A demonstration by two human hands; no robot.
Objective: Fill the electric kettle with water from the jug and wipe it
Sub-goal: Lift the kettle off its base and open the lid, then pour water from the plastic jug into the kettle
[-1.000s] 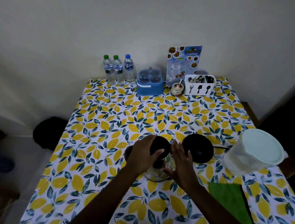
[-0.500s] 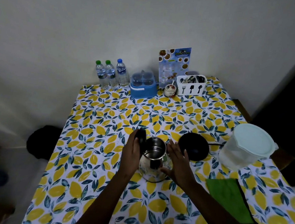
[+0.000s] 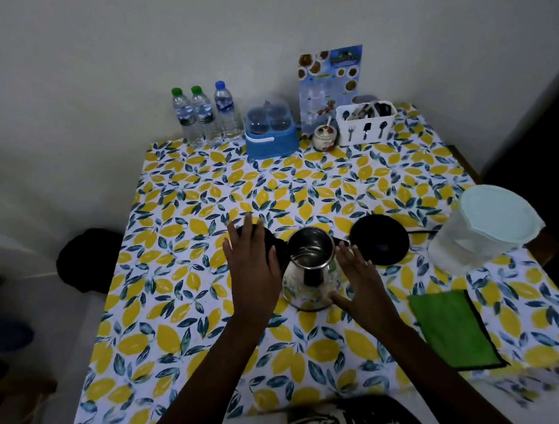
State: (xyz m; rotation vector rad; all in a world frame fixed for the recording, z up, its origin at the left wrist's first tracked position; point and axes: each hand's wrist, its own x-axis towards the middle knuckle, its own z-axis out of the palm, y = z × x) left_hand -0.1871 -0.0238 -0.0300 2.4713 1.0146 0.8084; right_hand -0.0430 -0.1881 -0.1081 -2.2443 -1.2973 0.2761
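Note:
A steel electric kettle (image 3: 310,274) stands at the table's middle with its mouth uncovered. Its black lid (image 3: 277,248) is swung back to the left. My left hand (image 3: 253,266) lies flat on that lid with the fingers stretched out. My right hand (image 3: 359,285) cups the kettle's right side, thumb low and fingers near the rim. The black kettle base (image 3: 379,239) sits just right of the kettle, with a cord running right. A clear water jug (image 3: 470,240) with a pale lid stands at the right edge. A green cloth (image 3: 453,326) lies flat in front of the jug.
Along the back wall stand three water bottles (image 3: 205,115), a blue container (image 3: 271,134), a small jar (image 3: 324,136), a menu card (image 3: 328,82) and a white cutlery holder (image 3: 365,125). The lemon-print tablecloth (image 3: 197,305) covers the table. A dark object sits on the floor at left.
My left hand has swung the black lid from over the kettle's mouth back to the left, so the mouth now shows. My right hand stayed against the kettle's side.

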